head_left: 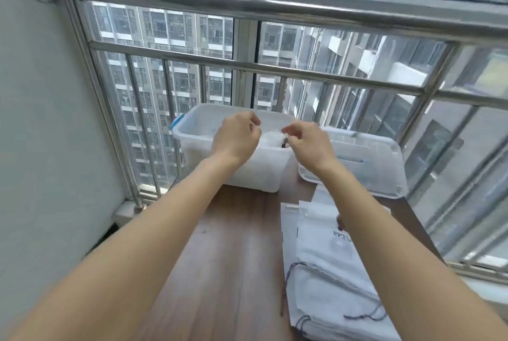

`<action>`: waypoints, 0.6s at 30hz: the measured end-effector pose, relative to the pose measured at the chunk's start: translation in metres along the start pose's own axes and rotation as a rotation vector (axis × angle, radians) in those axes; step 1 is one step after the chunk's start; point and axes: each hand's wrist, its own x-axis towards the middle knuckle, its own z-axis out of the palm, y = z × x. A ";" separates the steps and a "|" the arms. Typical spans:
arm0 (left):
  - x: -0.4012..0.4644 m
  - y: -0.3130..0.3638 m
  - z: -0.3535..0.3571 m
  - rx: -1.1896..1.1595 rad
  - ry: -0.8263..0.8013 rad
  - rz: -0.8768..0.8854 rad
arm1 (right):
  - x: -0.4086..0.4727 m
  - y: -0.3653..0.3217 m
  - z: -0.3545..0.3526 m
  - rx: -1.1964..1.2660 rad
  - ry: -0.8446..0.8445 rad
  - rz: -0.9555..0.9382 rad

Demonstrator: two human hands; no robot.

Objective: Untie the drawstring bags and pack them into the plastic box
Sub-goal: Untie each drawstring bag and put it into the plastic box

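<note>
Wooden table (228, 258), brown grain. At its far edge, a translucent plastic box (198, 132), rectangular, blue latch on its left end; its lid (365, 159) lies just beside it on the right. Behind: steel railing (275, 68) and window glass. Near right: stack of white drawstring bags (330, 272), flat, dark cords trailing. Left hand (236, 138) and right hand (308, 143) hover over the box, fingers curled (blurred; grip on the white bag (272, 138) between them cannot be told).

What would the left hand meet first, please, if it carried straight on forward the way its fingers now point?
Probably the far wall of the plastic box. The left hand hovers over the open box with fingers curled forward, and behind that wall stands the window railing. Depth is hard to judge from this single view.
</note>
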 end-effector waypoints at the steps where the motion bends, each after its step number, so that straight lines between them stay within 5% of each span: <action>1: -0.016 0.008 0.000 -0.014 0.001 0.012 | -0.017 0.000 -0.008 0.020 0.031 -0.001; 6: -0.092 0.039 0.009 -0.090 -0.090 0.007 | -0.102 0.019 -0.040 0.012 0.088 0.023; 18: -0.184 0.036 0.091 0.181 -0.595 -0.026 | -0.219 0.108 -0.034 -0.254 -0.267 0.361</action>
